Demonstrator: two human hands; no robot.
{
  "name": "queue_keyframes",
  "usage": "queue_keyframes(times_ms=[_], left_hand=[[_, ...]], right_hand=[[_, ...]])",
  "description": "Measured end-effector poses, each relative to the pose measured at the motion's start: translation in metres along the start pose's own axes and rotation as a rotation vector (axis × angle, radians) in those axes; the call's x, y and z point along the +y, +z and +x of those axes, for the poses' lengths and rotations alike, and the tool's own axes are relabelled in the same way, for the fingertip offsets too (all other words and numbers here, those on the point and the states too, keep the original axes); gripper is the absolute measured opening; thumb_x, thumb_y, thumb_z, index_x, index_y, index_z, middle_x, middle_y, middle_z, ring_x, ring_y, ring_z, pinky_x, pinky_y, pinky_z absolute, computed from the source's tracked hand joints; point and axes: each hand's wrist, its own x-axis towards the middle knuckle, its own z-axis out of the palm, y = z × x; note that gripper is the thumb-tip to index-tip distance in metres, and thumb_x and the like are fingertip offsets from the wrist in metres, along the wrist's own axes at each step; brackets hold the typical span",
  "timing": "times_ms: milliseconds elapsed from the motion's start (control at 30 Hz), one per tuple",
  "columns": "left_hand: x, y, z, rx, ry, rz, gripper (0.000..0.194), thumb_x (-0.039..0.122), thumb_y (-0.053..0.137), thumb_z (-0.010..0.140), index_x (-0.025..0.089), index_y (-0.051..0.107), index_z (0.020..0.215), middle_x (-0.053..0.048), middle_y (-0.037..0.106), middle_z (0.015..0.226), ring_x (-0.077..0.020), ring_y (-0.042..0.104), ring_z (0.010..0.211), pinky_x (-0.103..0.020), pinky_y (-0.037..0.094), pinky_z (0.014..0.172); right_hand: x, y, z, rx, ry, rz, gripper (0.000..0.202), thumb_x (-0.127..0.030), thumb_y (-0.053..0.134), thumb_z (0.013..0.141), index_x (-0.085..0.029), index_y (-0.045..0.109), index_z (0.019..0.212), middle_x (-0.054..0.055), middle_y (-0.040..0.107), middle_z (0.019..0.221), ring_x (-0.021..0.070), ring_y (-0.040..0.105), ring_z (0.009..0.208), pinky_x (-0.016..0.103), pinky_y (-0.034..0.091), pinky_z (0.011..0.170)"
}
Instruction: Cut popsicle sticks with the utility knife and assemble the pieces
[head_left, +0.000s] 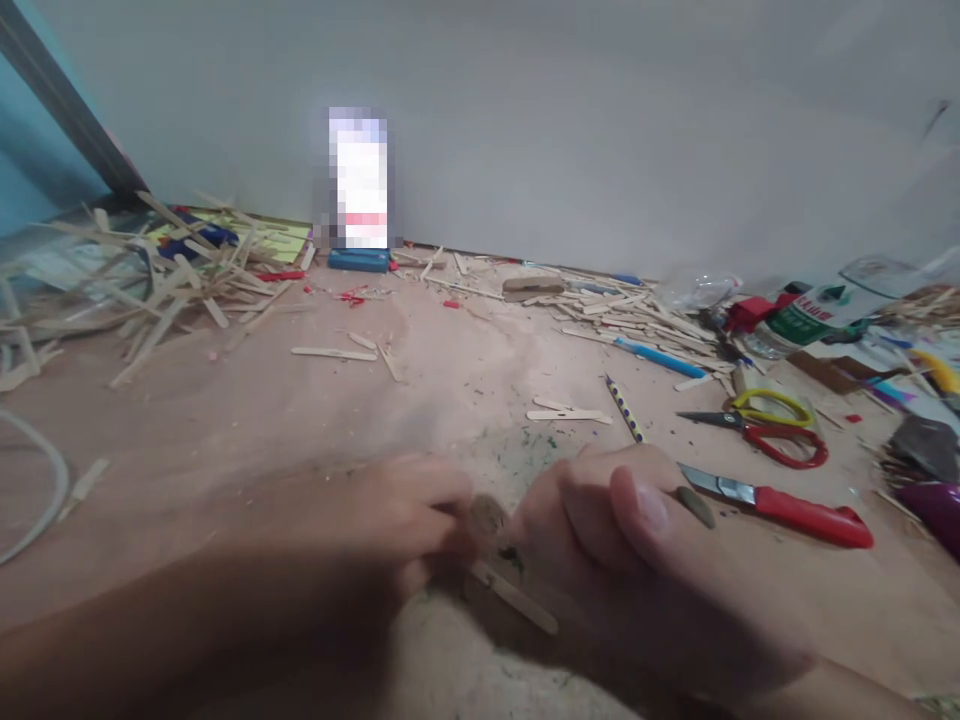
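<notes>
My left hand (405,515), smeared by motion, is closed with its fingertips against a small round brownish-green lump (489,514). Close beside it, my right hand (600,510) is curled into a fist, thumb on top. A dark olive, rounded tip (696,507) sticks out on the far side of that thumb; the rest of the piece is hidden in the palm. Below the hands a wooden craft stick (517,598) lies on the table, with dark green crumbs around it. Just right of my right hand lies a red-handled knife (810,515), its blade partly hidden.
Scissors (776,425) and a dotted pencil (624,408) lie beyond my right hand. Craft sticks pile up at the left (172,280) and back right (637,315). A plastic bottle (825,305) lies on the right. A blurred bright screen (360,180) stands against the wall.
</notes>
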Motion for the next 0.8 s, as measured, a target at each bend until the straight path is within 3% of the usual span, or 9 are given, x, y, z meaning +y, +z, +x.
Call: queue_keyframes(times_ms=[133, 267, 500, 633, 800], left_hand=[[-0.011, 0.009, -0.002, 0.071, 0.116, -0.123, 0.020, 0.006, 0.062, 0.093, 0.024, 0.070, 0.096, 0.004, 0.064, 0.093, -0.0130, 0.055, 0.084, -0.024, 0.040, 0.082], [-0.013, 0.008, -0.002, 0.040, 0.083, -0.096, 0.019, 0.007, 0.063, 0.091, 0.025, 0.069, 0.094, 0.005, 0.059, 0.089, -0.0135, 0.052, 0.083, -0.024, 0.037, 0.074], [-0.004, -0.001, 0.000, -0.014, 0.055, -0.115, 0.019, 0.006, 0.059, 0.091, 0.024, 0.067, 0.089, 0.003, 0.057, 0.090, -0.0142, 0.050, 0.083, -0.025, 0.034, 0.070], [-0.003, 0.001, -0.002, -0.051, 0.031, -0.072, 0.015, 0.009, 0.063, 0.089, 0.024, 0.068, 0.089, 0.003, 0.061, 0.094, -0.0144, 0.053, 0.086, -0.024, 0.036, 0.072], [-0.008, 0.008, -0.002, 0.008, 0.058, -0.059, 0.014, 0.008, 0.063, 0.086, 0.021, 0.062, 0.081, 0.002, 0.061, 0.089, -0.0139, 0.054, 0.083, -0.024, 0.038, 0.073]], right_hand=[[0.000, -0.005, -0.003, 0.022, 0.110, 0.045, 0.063, -0.058, 0.067, 0.097, -0.022, 0.036, 0.055, -0.007, 0.029, 0.048, 0.0092, 0.025, 0.045, 0.028, 0.019, 0.043], [0.002, -0.008, -0.007, -0.028, 0.156, -0.024, 0.063, -0.060, 0.067, 0.097, -0.021, 0.042, 0.055, -0.006, 0.037, 0.051, 0.0089, 0.031, 0.046, 0.028, 0.023, 0.046], [0.000, -0.006, -0.006, -0.116, 0.062, -0.212, 0.059, -0.054, 0.057, 0.105, -0.022, 0.035, 0.060, -0.005, 0.033, 0.056, 0.0101, 0.030, 0.050, 0.030, 0.027, 0.050], [0.005, -0.010, -0.012, -0.116, 0.054, -0.227, 0.058, -0.058, 0.052, 0.105, -0.023, 0.035, 0.062, -0.005, 0.031, 0.057, 0.0116, 0.030, 0.051, 0.030, 0.026, 0.048], [0.007, -0.008, -0.014, -0.110, 0.064, -0.301, 0.060, -0.061, 0.052, 0.104, -0.023, 0.035, 0.061, -0.005, 0.031, 0.056, 0.0117, 0.032, 0.049, 0.031, 0.027, 0.049]])
